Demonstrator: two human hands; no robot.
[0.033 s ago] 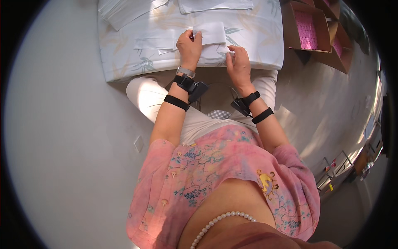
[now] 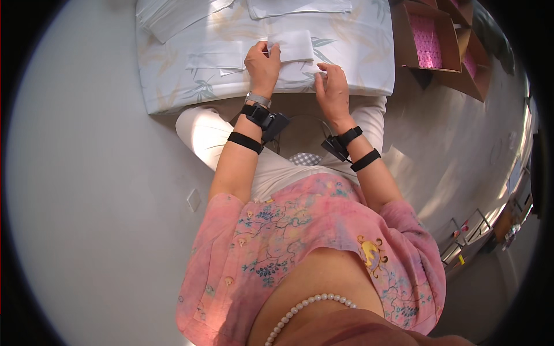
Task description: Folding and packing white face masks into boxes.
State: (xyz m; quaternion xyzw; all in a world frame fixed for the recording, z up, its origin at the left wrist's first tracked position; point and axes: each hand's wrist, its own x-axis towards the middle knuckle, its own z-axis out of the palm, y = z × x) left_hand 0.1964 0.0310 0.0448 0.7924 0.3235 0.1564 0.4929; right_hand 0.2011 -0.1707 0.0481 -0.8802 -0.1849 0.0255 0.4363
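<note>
A small folded white cloth (image 2: 295,45) lies on a table covered with a pale leaf-patterned cloth (image 2: 358,52). My left hand (image 2: 262,64) pinches the folded cloth's left edge with thumb and fingers. My right hand (image 2: 333,87) rests near the table's front edge, its fingertips pressing on a flat white sheet (image 2: 219,60) that runs under the folded cloth; it grips nothing. Both wrists wear black straps with small black devices.
Stacks of white sheets lie at the table's far left (image 2: 173,14) and far middle (image 2: 300,7). Open cardboard boxes (image 2: 428,37) with pink contents stand on the floor to the right. My knees are under the table's front edge.
</note>
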